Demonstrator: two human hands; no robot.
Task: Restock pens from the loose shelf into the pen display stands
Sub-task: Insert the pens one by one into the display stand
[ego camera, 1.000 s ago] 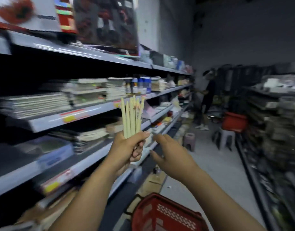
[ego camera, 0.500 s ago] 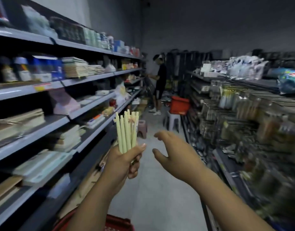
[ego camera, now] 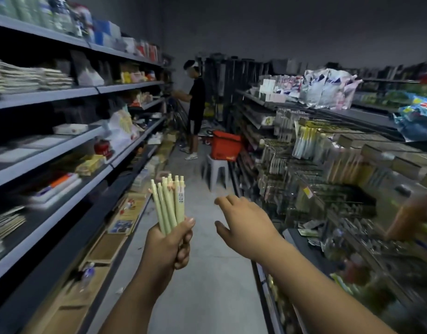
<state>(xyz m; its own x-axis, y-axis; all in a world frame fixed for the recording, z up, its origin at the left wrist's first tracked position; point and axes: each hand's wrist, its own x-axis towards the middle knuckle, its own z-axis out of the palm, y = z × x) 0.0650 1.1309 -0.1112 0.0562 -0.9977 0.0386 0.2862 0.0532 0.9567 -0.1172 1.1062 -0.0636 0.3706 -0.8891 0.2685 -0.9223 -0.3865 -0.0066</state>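
**Pens in L hand, stands off to the R**

Head view: L hand (ego camera: 168,247) grips a bundle of pale green pens (ego camera: 170,203) low on the barrels, with thumb across the front and fingers curled round. Pens stand upright, long axis near vertical, clicker ends up, fanning slightly.

R hand (ego camera: 243,225) is just beside the bundle on its R, not touching. It's palm down w/ fingers loosely spread, thumb toward the pens, holding nothing.

Pen display stands (ego camera: 328,179) sit on the R-side shelving, fwd & to the R, well apart from both hands and blurred. R hand is the nearer one.

Prob. next: R hand picks pens off the bundle & drops them upright into a stand, which needs a turn to the R. Can't tell which slot is free.

Another person (ego camera: 197,102) stands far down the aisle, near a red basket (ego camera: 225,145) on a stool (ego camera: 215,169).
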